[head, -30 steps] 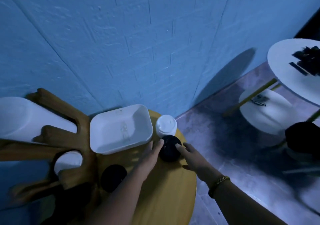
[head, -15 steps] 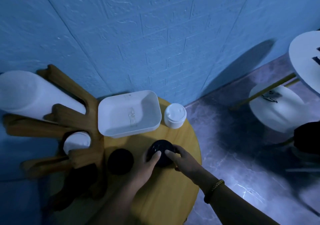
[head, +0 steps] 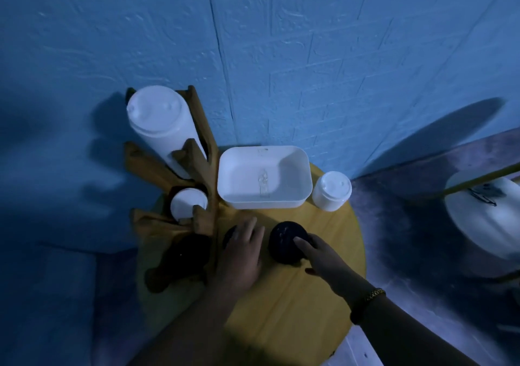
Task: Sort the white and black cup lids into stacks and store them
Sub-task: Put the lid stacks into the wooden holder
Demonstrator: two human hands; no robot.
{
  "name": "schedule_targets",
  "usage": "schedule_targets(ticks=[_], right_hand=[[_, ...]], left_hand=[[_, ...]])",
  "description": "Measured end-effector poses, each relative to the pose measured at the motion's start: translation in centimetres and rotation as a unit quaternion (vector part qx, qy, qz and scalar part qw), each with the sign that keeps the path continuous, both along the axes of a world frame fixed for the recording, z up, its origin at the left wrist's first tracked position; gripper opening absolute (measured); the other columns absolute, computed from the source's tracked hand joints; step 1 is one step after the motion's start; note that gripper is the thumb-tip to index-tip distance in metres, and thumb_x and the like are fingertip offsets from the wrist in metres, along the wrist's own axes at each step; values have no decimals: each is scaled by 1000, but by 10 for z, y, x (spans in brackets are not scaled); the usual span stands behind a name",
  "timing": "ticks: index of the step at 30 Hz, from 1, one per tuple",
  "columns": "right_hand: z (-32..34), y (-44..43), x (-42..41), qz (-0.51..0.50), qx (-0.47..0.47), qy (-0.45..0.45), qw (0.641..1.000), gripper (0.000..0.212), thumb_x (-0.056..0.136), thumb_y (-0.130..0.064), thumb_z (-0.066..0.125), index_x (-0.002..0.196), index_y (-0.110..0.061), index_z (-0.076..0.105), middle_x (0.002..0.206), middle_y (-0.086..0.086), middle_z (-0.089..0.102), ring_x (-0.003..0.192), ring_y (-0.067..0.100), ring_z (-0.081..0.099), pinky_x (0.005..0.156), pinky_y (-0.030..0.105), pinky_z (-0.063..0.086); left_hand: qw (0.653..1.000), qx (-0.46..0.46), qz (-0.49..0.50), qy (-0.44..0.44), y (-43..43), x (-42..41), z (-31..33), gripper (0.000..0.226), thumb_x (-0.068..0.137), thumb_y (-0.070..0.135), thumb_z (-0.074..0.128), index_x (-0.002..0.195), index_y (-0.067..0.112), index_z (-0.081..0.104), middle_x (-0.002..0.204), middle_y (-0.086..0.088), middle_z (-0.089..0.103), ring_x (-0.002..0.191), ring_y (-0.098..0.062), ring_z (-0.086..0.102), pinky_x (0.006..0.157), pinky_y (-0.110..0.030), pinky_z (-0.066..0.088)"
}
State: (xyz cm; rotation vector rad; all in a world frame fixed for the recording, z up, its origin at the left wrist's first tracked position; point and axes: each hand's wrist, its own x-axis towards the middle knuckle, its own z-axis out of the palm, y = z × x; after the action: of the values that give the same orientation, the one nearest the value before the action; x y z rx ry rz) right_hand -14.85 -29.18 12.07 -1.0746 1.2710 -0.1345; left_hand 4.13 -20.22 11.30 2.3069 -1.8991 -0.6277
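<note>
1. Rack (head: 209, 174) of wood stands at the left edge of the table (head: 295, 323). It carries a tall white lid stack (head: 160, 123) leaning to the far left and a short white lid stack (head: 185, 205) in a middle slot. A dark stack (head: 188, 253) sits in the near slot, too dim to read for certain.
2. Just right of that near slot, the left hand (head: 244, 250) lies flat over a black lid (head: 228, 234) with its fingers straight and slightly spread, so it is not gripping. Only the lid's left rim shows, so I cannot tell whether it is one lid or several.
3. At the far edge, beyond both hands, sits a white tub (head: 264, 205) with its long side running left to right.
4. Near the table's middle, the black lid stack (head: 284, 244) stands upright. It is close beside the covered lid, on its right, but apart from it.
5. The right hand (head: 323, 258) meets this stack from the near right. Its forefinger (head: 299, 241) lies across the top and the thumb sits off the near-right side. I cannot tell whether it clamps the stack or merely steadies it.
6. At the far right edge, just beside the tub, a white lid stack (head: 332, 191) stands well apart from both hands.
7. The coming move probably turns on the small gap between the black lid and the black lid stack. The left hand is nearer the lid and the rack's near slot, so a short carry either way would join or store the black lids.
</note>
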Motion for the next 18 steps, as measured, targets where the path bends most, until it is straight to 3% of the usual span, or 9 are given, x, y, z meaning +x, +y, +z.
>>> schedule_targets(ticks=[3,6,10,14,18], right_hand=[[-1,5,-3,2,-3,13,1000,35,97,-49,55,127,-32,47,120,-7,58,108,9,55,90,39,51],[0,10,-5,1,-10,21,1000,31,98,-48,54,124,-32,47,118,-8,58,107,10,56,89,38,51],[2,12,-7,7,-17,20,1000,30,99,-46,53,124,-30,48,119,-7,59,108,9,55,90,38,50],[2,11,-9,10,-23,22,999,33,99,-48,52,126,-30,48,119,-8,58,109,8,55,87,35,50],[1,10,-8,9,-28,20,999,32,99,-48,53,125,-31,48,122,-6,59,110,9,55,83,33,50]], left_hand=[[992,90,3,-86,-5,3,-2,77,102,15,52,163,17,4,170,-8,-11,156,-37,-10,124,-49,20],[982,143,-4,-122,-9,4,-4,80,102,17,52,162,16,1,170,-14,-5,153,-44,3,124,-54,18],[985,145,-20,-94,-10,7,-8,78,96,18,66,159,18,19,163,-11,18,144,-37,26,108,-44,41],[980,189,-35,-56,-7,10,-15,90,92,34,72,159,23,14,167,-11,4,149,-38,20,112,-46,40],[983,179,-26,-25,-4,11,-18,88,92,42,70,159,23,15,163,-12,15,139,-35,35,102,-43,45]])
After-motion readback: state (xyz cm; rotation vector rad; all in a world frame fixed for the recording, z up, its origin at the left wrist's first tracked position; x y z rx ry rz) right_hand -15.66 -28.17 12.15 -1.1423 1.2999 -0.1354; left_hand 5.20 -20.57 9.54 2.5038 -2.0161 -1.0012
